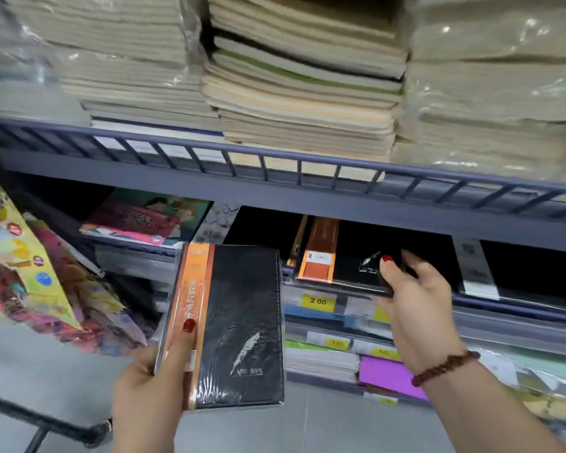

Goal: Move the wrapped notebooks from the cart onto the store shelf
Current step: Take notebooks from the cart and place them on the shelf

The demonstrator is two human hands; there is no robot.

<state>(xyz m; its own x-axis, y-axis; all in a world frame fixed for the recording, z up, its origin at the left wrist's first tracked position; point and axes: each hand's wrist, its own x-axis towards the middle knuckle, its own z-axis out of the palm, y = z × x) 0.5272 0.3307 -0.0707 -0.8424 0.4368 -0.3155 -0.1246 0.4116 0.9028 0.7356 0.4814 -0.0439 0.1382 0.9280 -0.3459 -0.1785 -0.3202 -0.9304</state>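
Note:
My left hand [151,384] grips a wrapped black notebook [242,325] with an orange spine strip and a silver feather print, held upright in front of the shelves. My right hand [415,305] reaches into the dark middle shelf [406,220] and holds the near edge of a second wrapped black and orange notebook [347,266] that lies flat on the shelf. More orange-spined notebooks [321,237] lie behind it. A dark bead bracelet sits on my right wrist.
The upper shelf behind a blue rail [275,155] carries tall stacks of wrapped beige exercise books [301,93]. Yellow price tags [317,301] line the shelf edge. Colourful books [144,220] lie at left, a purple pad [389,376] lower right. A black cart frame [40,423] shows bottom left.

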